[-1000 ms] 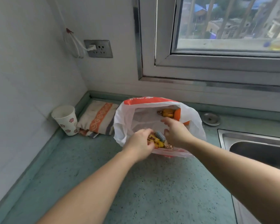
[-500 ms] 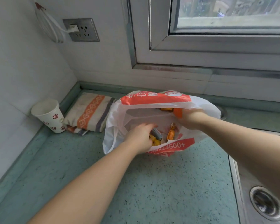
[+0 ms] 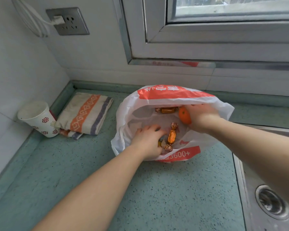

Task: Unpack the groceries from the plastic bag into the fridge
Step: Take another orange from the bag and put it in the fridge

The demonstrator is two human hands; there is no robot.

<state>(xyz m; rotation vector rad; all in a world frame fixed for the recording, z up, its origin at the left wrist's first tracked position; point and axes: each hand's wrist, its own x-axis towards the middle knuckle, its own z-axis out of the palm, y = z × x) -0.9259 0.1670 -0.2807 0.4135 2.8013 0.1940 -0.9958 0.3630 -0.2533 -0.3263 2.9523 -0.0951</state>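
Note:
A white and red plastic bag (image 3: 172, 95) lies open on the green counter. Inside it are gold-wrapped candies, one (image 3: 171, 136) near the middle and one (image 3: 165, 110) at the back, and a small orange (image 3: 184, 115). My right hand (image 3: 203, 116) is at the bag's right side with its fingers curled round the orange. My left hand (image 3: 148, 140) reaches into the bag's near side and curls over a few small wrapped candies (image 3: 162, 142), which it partly hides.
A folded striped cloth (image 3: 85, 113) and a paper cup (image 3: 38, 118) sit in the left corner. A steel sink (image 3: 270, 202) lies at the right edge. A wall socket (image 3: 68, 21) with a plug is above, and a window frame (image 3: 207, 50) behind the bag.
The view has come closer and lower. My right hand left the candies in the middle, moved to the bag's far right and took hold of the orange. My left hand stayed on the near candies.

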